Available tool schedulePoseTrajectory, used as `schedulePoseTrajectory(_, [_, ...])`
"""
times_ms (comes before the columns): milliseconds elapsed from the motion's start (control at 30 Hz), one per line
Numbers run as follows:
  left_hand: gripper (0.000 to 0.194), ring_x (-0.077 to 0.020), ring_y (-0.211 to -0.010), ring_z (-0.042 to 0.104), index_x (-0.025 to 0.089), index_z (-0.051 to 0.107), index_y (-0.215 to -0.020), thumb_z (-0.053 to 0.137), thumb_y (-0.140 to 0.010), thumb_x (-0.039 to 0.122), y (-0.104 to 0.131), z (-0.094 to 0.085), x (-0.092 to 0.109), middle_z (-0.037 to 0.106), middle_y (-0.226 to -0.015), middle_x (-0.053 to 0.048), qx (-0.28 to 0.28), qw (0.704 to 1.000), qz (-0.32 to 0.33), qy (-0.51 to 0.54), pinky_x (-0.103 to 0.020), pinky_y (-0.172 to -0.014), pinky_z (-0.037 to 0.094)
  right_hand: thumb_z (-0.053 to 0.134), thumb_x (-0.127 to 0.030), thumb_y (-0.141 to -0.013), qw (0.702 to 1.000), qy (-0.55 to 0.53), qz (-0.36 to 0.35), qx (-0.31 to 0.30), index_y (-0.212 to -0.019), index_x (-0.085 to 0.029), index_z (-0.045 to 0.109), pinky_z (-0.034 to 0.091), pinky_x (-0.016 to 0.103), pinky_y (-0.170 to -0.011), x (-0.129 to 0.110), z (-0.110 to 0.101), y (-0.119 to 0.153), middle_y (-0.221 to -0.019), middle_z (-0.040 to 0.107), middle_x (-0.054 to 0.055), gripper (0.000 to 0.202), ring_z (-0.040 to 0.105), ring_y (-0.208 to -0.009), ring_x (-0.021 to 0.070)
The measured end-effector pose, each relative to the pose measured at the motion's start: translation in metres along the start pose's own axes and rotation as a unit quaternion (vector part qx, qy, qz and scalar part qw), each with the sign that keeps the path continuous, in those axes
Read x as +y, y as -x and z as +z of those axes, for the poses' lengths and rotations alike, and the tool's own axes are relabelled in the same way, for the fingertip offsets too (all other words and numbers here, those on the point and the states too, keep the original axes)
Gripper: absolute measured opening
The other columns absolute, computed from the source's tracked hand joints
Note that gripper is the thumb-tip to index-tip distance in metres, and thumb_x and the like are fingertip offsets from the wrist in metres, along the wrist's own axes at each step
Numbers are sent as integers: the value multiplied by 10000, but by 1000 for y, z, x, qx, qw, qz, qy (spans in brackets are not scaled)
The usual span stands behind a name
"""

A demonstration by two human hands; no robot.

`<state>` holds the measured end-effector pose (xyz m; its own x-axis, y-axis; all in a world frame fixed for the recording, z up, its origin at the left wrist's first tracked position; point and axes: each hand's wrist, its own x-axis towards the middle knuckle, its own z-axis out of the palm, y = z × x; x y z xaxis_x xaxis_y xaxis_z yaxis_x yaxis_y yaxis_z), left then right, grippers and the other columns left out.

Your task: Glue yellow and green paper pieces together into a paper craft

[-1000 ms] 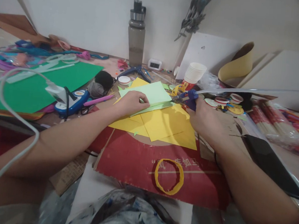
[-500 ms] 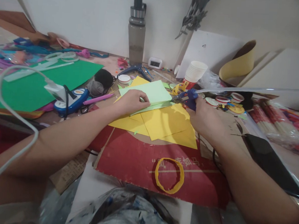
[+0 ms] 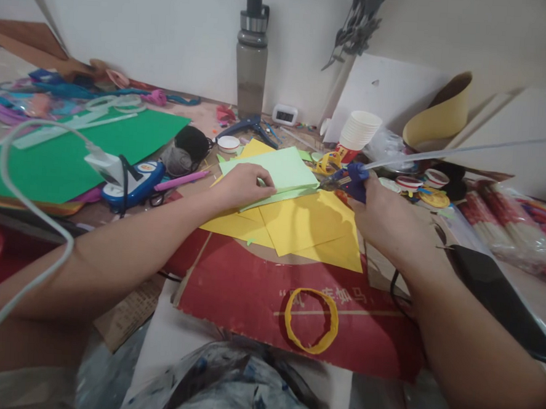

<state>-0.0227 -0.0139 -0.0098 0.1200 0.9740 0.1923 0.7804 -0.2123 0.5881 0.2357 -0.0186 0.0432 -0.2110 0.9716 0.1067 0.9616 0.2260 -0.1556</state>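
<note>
My left hand (image 3: 244, 184) holds a folded sheet of light green paper (image 3: 287, 166), its fingers curled on the near edge. Under the green paper lie several sheets of yellow paper (image 3: 299, 221). A blue hot glue gun (image 3: 355, 182) is gripped in my right hand (image 3: 386, 214), with its nozzle pointing left at the right end of the green fold; whether it touches cannot be made out. From its back a long clear glue stick (image 3: 424, 155) runs off to the right. Nearer me, a yellow paper ring (image 3: 310, 350) rests on a red board (image 3: 243, 301).
A water bottle (image 3: 251, 73), a small clock (image 3: 284, 114) and stacked paper cups (image 3: 361, 133) stand at the back. At left are green sheets (image 3: 133, 140) and a blue power strip (image 3: 135, 187) with a white cable (image 3: 30, 288). A black phone (image 3: 493, 298) lies at right.
My right hand has shifted slightly right with the glue gun, and the glue stick's far end slants higher. My left hand stays on the green paper.
</note>
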Motion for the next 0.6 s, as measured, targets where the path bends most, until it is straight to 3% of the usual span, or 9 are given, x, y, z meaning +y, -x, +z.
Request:
schedulePoseTrajectory(233, [148, -159, -756, 625, 182, 762, -794, 660, -779, 289, 0, 0, 2, 742, -834, -45, 3, 1000, 8, -12, -291, -759, 468, 511, -285, -902, 1000, 1, -16, -19, -1244, -103, 556, 460, 371, -761, -3, 3, 3, -1069, 699, 211, 390, 655, -971, 337])
schedulePoseTrajectory(600, [153, -157, -750, 621, 179, 761, -794, 658, -767, 289, 0, -3, 1, 743, -844, -51, -19, 1000, 11, 9, -287, -727, 459, 484, -302, -911, 992, -72, -97, -36, -1264, -162, 536, 485, 384, -803, -15, 16, 15, -1115, 696, 161, 384, 646, -1023, 324])
